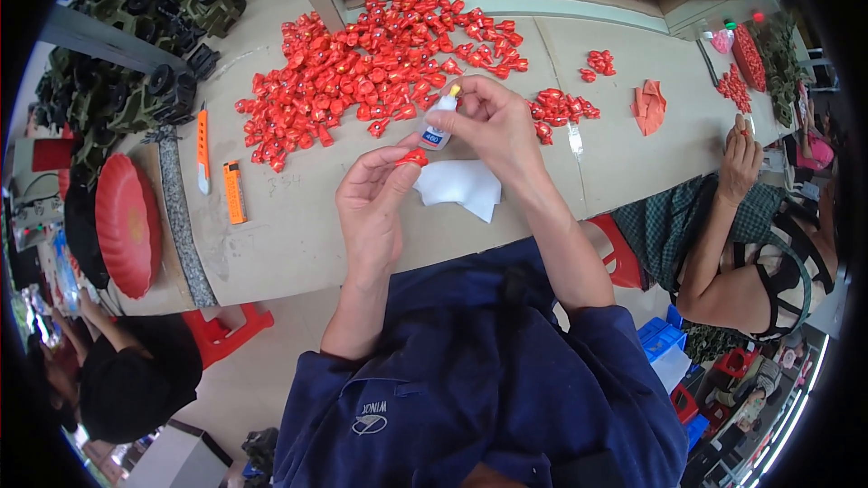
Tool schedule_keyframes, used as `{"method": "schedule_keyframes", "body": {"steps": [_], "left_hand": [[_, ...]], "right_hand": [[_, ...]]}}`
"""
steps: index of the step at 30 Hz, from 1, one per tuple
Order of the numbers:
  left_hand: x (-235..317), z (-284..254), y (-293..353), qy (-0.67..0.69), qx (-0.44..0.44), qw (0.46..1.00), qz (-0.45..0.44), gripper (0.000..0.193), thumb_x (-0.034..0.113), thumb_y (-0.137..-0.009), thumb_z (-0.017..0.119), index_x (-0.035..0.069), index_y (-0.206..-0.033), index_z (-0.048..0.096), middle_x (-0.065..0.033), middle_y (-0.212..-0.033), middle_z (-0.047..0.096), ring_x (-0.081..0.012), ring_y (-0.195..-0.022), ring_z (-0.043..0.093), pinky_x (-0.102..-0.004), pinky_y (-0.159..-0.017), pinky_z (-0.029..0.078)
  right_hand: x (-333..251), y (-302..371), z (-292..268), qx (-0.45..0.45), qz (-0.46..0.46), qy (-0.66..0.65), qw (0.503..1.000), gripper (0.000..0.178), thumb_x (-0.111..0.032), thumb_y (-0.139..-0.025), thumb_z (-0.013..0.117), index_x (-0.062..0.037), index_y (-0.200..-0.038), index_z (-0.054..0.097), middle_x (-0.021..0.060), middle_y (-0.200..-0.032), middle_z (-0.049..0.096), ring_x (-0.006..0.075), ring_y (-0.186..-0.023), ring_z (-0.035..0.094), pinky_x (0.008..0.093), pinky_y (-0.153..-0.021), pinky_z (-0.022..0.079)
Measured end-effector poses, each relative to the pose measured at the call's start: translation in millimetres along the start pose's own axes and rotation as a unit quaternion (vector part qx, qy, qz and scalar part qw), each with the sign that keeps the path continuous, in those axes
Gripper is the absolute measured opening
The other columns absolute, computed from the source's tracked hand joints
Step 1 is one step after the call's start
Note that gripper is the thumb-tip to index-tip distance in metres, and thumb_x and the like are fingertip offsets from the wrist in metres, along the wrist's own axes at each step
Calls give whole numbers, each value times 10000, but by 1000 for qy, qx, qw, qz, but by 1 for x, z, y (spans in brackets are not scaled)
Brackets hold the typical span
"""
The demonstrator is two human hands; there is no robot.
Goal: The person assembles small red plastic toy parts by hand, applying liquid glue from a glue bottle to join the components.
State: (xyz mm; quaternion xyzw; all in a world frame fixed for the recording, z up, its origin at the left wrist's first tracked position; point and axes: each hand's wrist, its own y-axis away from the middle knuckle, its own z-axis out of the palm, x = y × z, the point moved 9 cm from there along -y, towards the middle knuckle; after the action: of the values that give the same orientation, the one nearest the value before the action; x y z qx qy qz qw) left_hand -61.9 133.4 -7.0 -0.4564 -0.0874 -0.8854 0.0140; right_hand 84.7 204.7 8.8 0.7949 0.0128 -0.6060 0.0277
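Observation:
My left hand (pixel 375 190) pinches a small red plastic part (pixel 412 157) between thumb and fingertips. Just right of it, my right hand (pixel 493 122) grips a small white glue bottle (pixel 436 126) with a blue label and a yellow tip (pixel 454 90). The bottle stands tilted, its tip up by my right fingers. Below both hands a white sheet (pixel 459 188) lies creased on the table (pixel 307 253). Beyond them spreads a big heap of red plastic parts (pixel 362 63), and a smaller pile (pixel 562 107) lies right of my right wrist.
An orange utility knife (pixel 203 149) and an orange-labelled box (pixel 234 192) lie at left, near a red scalloped tray (pixel 128 226). Green toy vehicles (pixel 172 95) crowd the far left. A shelf (pixel 506 4) edges the back. At right are an orange cloth (pixel 648 108) and a co-worker's arm (pixel 723 217).

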Motion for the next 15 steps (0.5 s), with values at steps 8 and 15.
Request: {"method": "schedule_keyframes", "body": {"steps": [8,15], "left_hand": [[20,-34,25,10,48,998,30,161,-11,-792,561,-16,-952,540,-107,-903,591,-149,-848,562,-283,-777,451],[6,-29,38,73,27,997,-28,151,-6,-808,531,-10,-959,530,-98,-874,590,-165,-796,560,-289,-724,445]], "right_hand": [[-30,27,25,-5,-137,62,989,270,-80,-646,726,-30,-850,555,9,-753,508,51,-543,447,190,-466,386],[-40,30,20,-45,-123,67,989,357,-102,-622,741,-33,-924,564,27,-831,537,56,-579,486,201,-501,407]]}}
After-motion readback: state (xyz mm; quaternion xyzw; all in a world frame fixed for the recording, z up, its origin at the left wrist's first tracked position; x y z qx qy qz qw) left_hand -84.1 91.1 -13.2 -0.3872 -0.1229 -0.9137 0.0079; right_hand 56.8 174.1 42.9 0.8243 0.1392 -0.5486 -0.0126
